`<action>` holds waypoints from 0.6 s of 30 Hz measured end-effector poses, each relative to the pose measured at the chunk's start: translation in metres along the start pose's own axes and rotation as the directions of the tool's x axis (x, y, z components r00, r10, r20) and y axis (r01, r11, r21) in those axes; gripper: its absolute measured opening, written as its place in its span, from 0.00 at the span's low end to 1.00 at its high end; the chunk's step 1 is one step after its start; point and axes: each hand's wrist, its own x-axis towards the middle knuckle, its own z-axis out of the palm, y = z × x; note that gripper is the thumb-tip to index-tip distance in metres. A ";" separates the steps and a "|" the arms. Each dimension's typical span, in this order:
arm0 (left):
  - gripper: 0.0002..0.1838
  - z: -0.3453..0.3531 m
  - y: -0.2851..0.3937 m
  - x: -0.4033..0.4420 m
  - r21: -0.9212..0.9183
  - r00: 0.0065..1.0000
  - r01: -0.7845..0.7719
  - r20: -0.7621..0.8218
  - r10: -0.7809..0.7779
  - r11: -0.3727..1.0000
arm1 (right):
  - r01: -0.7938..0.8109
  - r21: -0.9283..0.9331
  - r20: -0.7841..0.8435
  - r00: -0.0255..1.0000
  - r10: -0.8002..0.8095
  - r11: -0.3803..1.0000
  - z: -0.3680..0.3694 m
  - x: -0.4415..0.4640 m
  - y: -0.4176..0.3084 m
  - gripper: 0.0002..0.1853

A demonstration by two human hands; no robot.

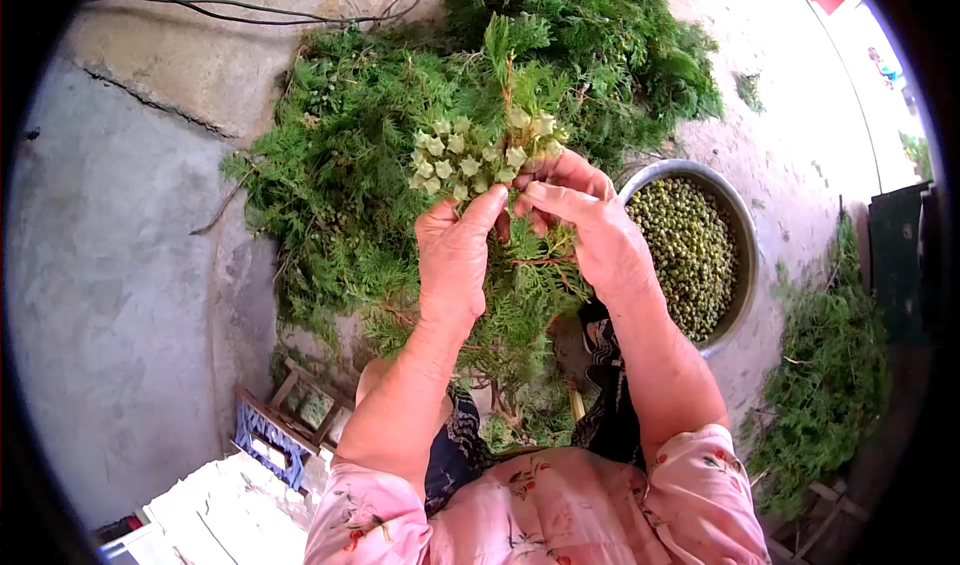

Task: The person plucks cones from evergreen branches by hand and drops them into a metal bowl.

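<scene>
Left hand [455, 255] pinches sprig [507, 90]; right hand [607, 233] close beside, grip unclear. Hard tug could scatter cones [443, 169] into branches [345, 155] beneath.

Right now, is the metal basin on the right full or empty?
Mostly full: small green pieces spread wall to wall where the basin shows, hiding its bottom.

The leafy branches [350, 135] are deep green with lighter yellow-green tips; the cones [460, 155] are pale, milky green. Silver-grey colours the basin [745, 255], and mottled olive and yellow-green its round pieces [685, 255]. The shirt [550, 495] is pink, printed with red flowers and dark sprigs. The floor [110, 235] is blue-grey towards its left edge.
</scene>
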 end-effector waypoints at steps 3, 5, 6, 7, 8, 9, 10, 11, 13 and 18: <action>0.04 -0.004 -0.004 -0.003 0.109 0.999 -0.004 -0.048 0.009 0.994 | -0.016 -0.217 -0.094 0.996 -0.004 0.976 0.010 -0.002 0.004 0.15; 0.05 -0.003 -0.003 -0.006 0.233 0.999 -0.045 -0.011 0.049 0.971 | 0.055 -0.273 -0.148 0.984 -0.098 0.960 0.017 -0.001 0.007 0.12; 0.04 -0.004 -0.007 -0.006 0.173 0.996 -0.087 0.010 0.086 0.981 | 0.053 -0.337 -0.216 0.967 -0.132 0.940 0.017 0.000 0.011 0.09; 0.04 -0.004 -0.005 -0.006 0.173 0.996 -0.085 0.009 0.084 0.981 | 0.051 -0.336 -0.217 0.967 -0.130 0.940 0.013 0.000 0.012 0.09; 0.04 -0.003 -0.003 -0.004 0.128 1.000 -0.022 0.007 0.022 0.992 | 0.037 -0.286 -0.166 0.982 -0.087 0.957 0.006 0.000 0.011 0.08; 0.04 -0.002 0.001 -0.003 0.081 0.999 0.041 0.007 -0.042 0.996 | 0.018 -0.237 -0.113 0.993 -0.046 0.971 0.002 0.000 0.010 0.07; 0.04 0.001 0.007 -0.003 0.052 0.994 0.105 -0.027 -0.104 0.993 | 0.031 -0.103 -0.089 0.995 -0.041 0.994 0.003 0.001 0.010 0.06; 0.04 -0.001 0.006 -0.001 0.052 0.994 0.104 -0.029 -0.103 0.993 | 0.031 -0.103 -0.087 0.995 -0.040 0.994 0.004 0.001 0.010 0.06; 0.05 -0.006 0.002 0.002 0.053 0.995 0.101 -0.025 -0.100 0.993 | 0.021 -0.070 -0.118 0.993 -0.029 0.997 0.008 -0.001 0.007 0.05; 0.12 -0.004 -0.003 0.003 0.206 0.999 -0.011 -0.048 0.021 0.978 | -0.028 -0.103 0.113 0.993 0.039 0.994 0.006 -0.007 -0.001 0.08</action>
